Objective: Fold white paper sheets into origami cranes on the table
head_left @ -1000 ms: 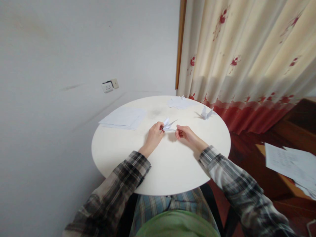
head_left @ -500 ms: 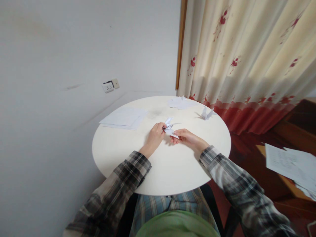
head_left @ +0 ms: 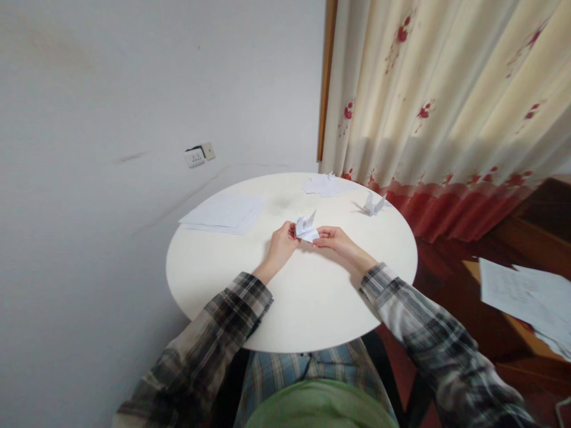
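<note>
A white folded-paper crane (head_left: 306, 228) is held between my two hands, over the middle of the round white table (head_left: 307, 309). My left hand (head_left: 282, 242) pinches its left side, the fingertips partly hidden behind the paper. At its right, my right hand (head_left: 336, 242) grips the edge of a wing between thumb and fingers. Pointed flaps stand up from the crane's body. A second paper crane (head_left: 373, 205) rests on the table toward the right, apart from both hands.
Flat white sheets (head_left: 223, 211) lie at the table's left rear. More paper pieces (head_left: 328, 185) sit at the far edge. A wall with a socket (head_left: 195, 157) borders the left, a curtain (head_left: 428, 119) the back right. Printed papers (head_left: 521, 291) lie on furniture at right.
The crane in my hands has turned, so its pointed flaps now stand more upright. My right hand has shifted slightly up, its thumb now over the wing.
</note>
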### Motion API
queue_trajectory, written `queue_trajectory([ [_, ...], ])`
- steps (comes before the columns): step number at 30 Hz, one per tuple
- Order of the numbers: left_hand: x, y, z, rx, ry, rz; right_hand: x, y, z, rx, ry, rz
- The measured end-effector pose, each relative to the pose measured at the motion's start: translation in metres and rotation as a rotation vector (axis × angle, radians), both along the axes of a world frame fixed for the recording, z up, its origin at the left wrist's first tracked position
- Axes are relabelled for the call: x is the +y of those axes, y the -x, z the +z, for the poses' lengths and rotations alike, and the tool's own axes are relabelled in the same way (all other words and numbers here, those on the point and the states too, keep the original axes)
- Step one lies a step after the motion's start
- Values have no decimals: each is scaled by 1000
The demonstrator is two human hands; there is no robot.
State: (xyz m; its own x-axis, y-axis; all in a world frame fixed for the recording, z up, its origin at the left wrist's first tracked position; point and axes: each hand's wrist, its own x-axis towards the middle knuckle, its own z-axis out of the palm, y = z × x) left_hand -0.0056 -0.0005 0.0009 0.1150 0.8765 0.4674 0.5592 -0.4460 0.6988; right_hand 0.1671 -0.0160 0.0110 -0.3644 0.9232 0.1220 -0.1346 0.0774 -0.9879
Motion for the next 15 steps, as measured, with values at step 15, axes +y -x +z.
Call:
queue_trajectory([
  [15,16,-4,-14,-418,285,-219,3,-1,-5,-28,-157,-53],
])
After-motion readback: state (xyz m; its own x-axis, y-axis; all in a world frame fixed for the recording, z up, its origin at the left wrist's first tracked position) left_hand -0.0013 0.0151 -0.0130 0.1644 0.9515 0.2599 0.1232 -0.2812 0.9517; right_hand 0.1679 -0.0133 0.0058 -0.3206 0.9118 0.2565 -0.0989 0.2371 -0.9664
